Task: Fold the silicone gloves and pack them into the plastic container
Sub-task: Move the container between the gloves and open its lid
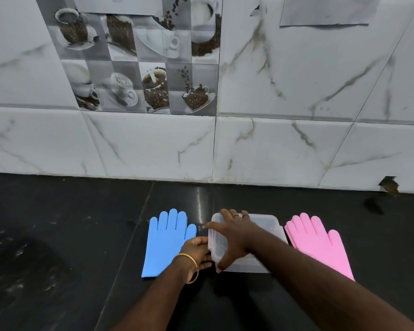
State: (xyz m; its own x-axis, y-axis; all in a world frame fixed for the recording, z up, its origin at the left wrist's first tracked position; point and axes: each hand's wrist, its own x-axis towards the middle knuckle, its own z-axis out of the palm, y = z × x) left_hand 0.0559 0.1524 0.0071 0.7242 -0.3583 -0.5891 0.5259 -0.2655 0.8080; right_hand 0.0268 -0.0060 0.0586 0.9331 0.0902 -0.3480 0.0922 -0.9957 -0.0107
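A clear plastic container with its lid on sits on the black counter between two flat gloves. The blue silicone glove lies to its left, fingers pointing at the wall. The pink silicone glove lies to its right, angled the same way. My right hand is spread over the container's lid, fingers hooked on the far and near edges. My left hand, with a gold bangle on the wrist, grips the container's left side and partly covers the blue glove's cuff.
The black stone counter runs left and right, with a seam beside the blue glove. A white marbled tile wall rises right behind. A chipped hole in the wall sits at far right.
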